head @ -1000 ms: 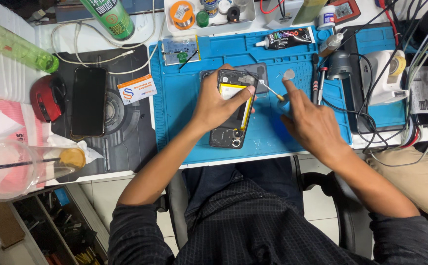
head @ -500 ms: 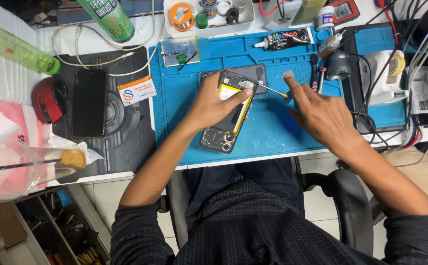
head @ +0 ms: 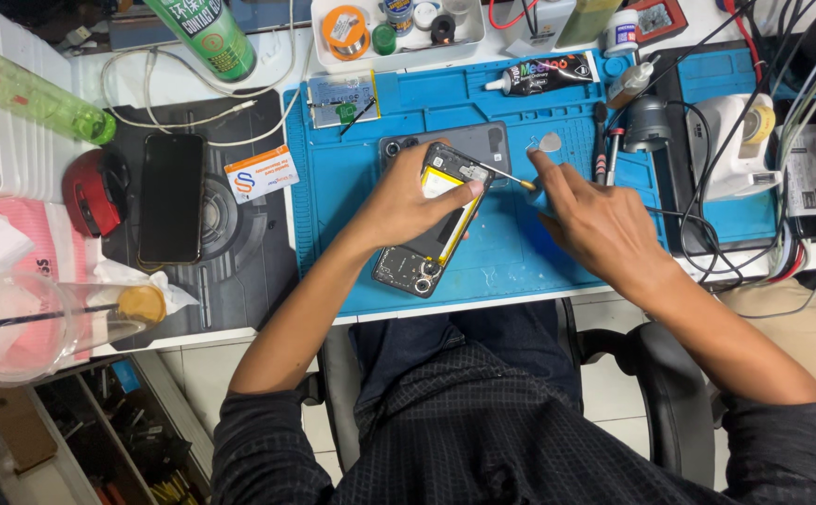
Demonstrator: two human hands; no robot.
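Sitting at a white bench, you work over a blue silicone repair mat, office chair under you, tiled floor below. Your left hand presses down on an opened smartphone, fingers clamped over its upper half. Phone lies flat, long axis tilted, top end toward the far right, camera end toward you and left; yellow-edged battery showing. Your right hand pinches a thin metal tool, fingers closed on it, tip on the phone's top edge just beside your left thumb. Grey back cover lies just beyond the grip, partly under the phone. Beyond it: black glue tube, parts tray. Well left of your left hand: a dark phone, red mouse, green spray can. Cables crowd the right of your right hand.
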